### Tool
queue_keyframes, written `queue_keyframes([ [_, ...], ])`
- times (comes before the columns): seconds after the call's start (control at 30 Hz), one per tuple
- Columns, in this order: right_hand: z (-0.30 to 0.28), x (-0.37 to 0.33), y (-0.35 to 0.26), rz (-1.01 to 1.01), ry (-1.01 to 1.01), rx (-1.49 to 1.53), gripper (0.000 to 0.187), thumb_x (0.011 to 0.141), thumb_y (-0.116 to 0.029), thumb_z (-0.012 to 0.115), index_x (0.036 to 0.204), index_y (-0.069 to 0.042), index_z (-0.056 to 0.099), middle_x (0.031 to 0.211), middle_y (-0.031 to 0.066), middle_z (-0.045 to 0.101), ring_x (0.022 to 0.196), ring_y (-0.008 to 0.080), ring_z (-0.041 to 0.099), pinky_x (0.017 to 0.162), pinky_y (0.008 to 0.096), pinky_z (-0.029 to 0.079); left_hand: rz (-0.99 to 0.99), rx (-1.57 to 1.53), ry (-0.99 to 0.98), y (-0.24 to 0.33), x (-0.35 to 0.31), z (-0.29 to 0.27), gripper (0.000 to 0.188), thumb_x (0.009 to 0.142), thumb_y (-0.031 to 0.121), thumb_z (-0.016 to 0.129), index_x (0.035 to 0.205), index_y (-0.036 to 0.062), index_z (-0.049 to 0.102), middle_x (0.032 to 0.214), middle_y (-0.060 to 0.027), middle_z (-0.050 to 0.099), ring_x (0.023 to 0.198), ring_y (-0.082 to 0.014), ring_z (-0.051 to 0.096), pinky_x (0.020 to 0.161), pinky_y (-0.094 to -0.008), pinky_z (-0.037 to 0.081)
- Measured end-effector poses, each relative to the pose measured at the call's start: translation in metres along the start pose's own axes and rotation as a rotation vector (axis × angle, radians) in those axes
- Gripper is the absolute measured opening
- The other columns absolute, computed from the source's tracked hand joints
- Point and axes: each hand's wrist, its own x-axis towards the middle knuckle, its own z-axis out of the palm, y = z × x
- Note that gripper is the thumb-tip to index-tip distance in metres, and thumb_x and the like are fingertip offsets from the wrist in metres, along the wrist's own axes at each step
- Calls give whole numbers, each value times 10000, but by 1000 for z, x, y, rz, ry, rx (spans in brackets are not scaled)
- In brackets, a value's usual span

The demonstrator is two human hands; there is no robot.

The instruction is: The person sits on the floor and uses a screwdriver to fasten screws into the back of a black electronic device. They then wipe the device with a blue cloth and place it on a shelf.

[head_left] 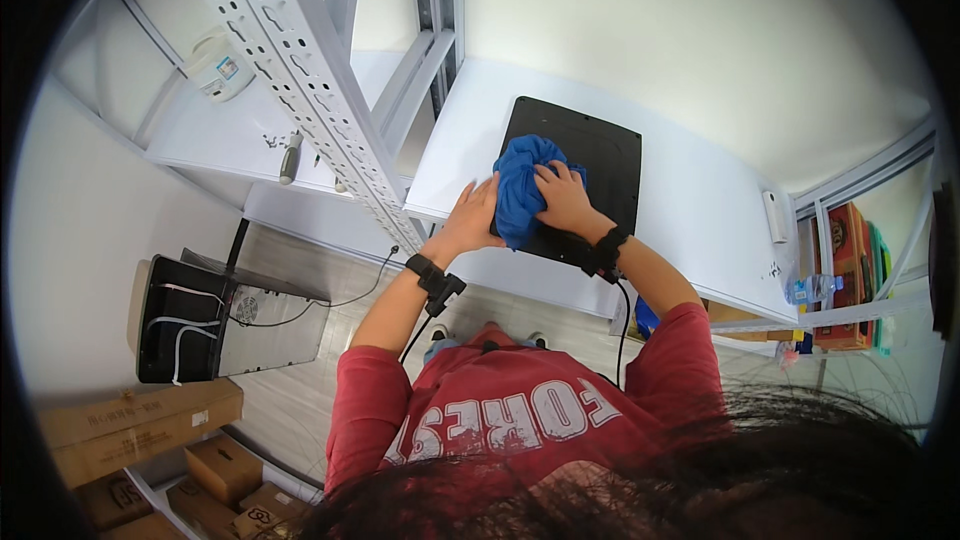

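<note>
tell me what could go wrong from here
The black rectangular panel lies near the front edge of the white shelf, so pushing with the bunched blue cloth might slide it off. The thin black cable below the black right-wrist strap could snag. Tiny loose pieces near the shelf's right end could get knocked off.

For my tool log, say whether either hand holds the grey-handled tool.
No, the grey-handled tool lies on a white shelf, while the left hand and right hand touch the blue cloth.
</note>
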Motion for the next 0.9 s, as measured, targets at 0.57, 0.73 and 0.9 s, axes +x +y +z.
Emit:
queue_keyframes([
  [0.57,8,27,36,249,14,-67,638,668,-269,746,1241,-113,514,1259,81,516,1204,357,432,855,552,411,-45,347,-88,8,5,5,1150,623,437,807,1426,-101,184,1443,-250,339,1399,-332,251,1130,-559,98],
  [0.73,-19,-27,96,544,-90,-163,561,694,-178,684,1228,-114,524,1191,83,552,1139,350,474,859,538,429,-105,454,-158,15,6,7,1134,647,482,774,1448,-59,181,1449,-274,306,1396,-415,194,1109,-602,70],
  [0.9,-52,-90,134,746,29,-32,573,670,-146,647,1220,-45,520,1126,125,584,1039,377,524,794,495,484,148,442,-17,46,15,32,1073,629,516,774,1446,27,279,1451,-290,272,1367,-456,211,1099,-587,126],
])
